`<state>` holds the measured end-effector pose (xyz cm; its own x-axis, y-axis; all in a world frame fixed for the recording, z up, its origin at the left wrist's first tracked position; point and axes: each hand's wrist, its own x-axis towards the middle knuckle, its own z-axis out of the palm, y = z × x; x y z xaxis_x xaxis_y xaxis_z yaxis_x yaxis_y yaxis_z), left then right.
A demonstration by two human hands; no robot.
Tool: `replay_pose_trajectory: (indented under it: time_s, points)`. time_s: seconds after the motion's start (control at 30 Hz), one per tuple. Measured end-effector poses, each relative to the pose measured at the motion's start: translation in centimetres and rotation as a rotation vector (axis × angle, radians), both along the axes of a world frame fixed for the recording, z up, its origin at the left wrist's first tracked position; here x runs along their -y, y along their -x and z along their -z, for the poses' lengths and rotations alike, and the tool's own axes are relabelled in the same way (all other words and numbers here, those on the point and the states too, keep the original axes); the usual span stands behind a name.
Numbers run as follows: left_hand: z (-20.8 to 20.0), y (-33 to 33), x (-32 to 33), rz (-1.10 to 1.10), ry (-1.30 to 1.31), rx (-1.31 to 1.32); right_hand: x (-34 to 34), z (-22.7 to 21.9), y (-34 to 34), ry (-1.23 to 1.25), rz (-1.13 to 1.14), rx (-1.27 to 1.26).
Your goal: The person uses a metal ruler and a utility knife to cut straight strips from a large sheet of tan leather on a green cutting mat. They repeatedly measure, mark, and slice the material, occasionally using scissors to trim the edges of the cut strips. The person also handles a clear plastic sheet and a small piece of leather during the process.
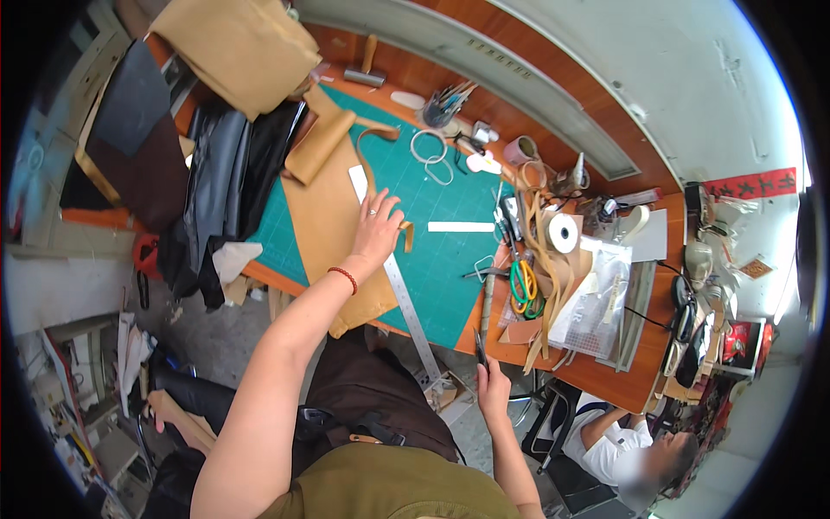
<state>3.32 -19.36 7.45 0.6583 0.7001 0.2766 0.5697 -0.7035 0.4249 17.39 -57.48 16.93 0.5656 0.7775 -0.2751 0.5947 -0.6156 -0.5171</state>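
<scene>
Tan leather (324, 221) lies beneath the left grip (377, 232), whose fingers spread over a metal ruler (410, 313); likely supple, best held by an edge (the right grip (494, 391) encloses a dark tool (482, 348)).

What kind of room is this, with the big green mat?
Probably a leather workshop: there's a tan sheet that looks like leather, a green mat and a long ruler.
</scene>
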Motion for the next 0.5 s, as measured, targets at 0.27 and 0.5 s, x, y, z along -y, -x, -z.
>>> replay_pose_trajectory:
  time_s: [0.27, 0.5]
  points:
    - [-11.9, -3.8, 7.8, 0.924, 0.127, 0.057, -10.3, -8.8, 3.8, -0.649, 0.353, -0.193]
    - [-14.3, -1.4, 11.2, 1.017, 0.381, 0.036, -7.9, -9.5, 5.5, -0.373, 0.566, -0.747]
